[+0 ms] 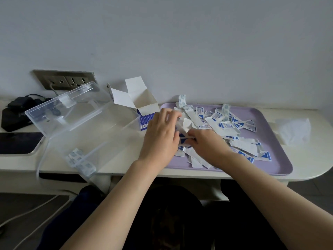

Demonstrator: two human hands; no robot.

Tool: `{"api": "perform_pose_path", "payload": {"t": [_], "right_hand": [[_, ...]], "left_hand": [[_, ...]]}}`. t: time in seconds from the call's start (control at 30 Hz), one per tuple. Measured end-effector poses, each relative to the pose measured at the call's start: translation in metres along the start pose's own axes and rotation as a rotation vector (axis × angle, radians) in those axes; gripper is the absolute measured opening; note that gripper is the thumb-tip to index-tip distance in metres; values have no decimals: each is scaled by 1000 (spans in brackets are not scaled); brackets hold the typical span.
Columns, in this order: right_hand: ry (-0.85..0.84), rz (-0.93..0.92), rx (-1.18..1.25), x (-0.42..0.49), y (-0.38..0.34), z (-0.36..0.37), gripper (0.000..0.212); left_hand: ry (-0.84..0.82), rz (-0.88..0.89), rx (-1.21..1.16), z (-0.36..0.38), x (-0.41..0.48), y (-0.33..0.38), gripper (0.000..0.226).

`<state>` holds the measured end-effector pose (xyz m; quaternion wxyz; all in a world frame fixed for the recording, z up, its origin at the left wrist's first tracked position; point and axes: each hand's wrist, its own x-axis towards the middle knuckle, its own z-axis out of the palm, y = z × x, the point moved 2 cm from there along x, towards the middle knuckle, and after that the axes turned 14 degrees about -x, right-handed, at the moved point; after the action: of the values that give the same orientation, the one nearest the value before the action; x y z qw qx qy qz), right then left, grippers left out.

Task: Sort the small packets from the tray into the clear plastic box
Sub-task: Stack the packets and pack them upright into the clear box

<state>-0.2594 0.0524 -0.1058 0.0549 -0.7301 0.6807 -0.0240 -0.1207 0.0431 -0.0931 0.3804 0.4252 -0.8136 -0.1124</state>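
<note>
Curling round packets (225, 125) at the tray's (278, 156) left edge: left hand (159, 136), right hand (207, 143); box (84, 129) alongside.

This looks like a private room in a home or similar lodging rather than a workplace, though which cannot be told. A cream-white desk with a rounded end (306, 159) stands flush against a plain pale painted wall (180, 42). A brushed-metal wall socket panel (66, 81) sits just above the desktop with a cable plugged in. Beside it lie a black power adaptor (23, 102) and a dark-screened phone (18, 142). Thin white cables (27, 212) trail down to a dark floor (18, 235). The wares are household ones: a lilac plastic tray (275, 127) and a clear plastic storage box (93, 134).
</note>
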Motion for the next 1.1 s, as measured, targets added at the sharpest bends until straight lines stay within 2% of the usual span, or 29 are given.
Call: {"api": "perform_pose_path", "payload": {"t": [0.07, 0.17, 0.23, 0.4, 0.6, 0.8, 0.93, 1.03, 1.1], "right_hand": [[12, -49, -71, -1, -7, 4, 19], [30, -105, -138, 0, -10, 7, 19], [11, -144, -180, 2, -9, 13, 20], [-65, -170, -199, 4, -5, 25, 27], [-44, -127, -191, 3, -5, 25, 26], [-35, -80, -78, 3, -4, 29, 24], [-85, 17, 103, -1, -7, 34, 43], [-101, -3, 158, -4, -15, 37, 56], [-98, -39, 173, -7, -21, 38, 57]], "left_hand": [[-113, 25, 105, 6, -4, -5, 38], [-354, -56, 224, 16, -14, -10, 28], [-452, -106, 307, 20, -19, -16, 24], [-631, -222, 377, 24, -28, -24, 31], [-612, -228, 367, 24, -26, -21, 26], [-553, -270, 351, 19, -24, -18, 28], [-608, -302, 424, 24, -32, -25, 35], [-629, -300, 429, 26, -35, -24, 41], [-640, -275, 431, 28, -36, -21, 44]]}}
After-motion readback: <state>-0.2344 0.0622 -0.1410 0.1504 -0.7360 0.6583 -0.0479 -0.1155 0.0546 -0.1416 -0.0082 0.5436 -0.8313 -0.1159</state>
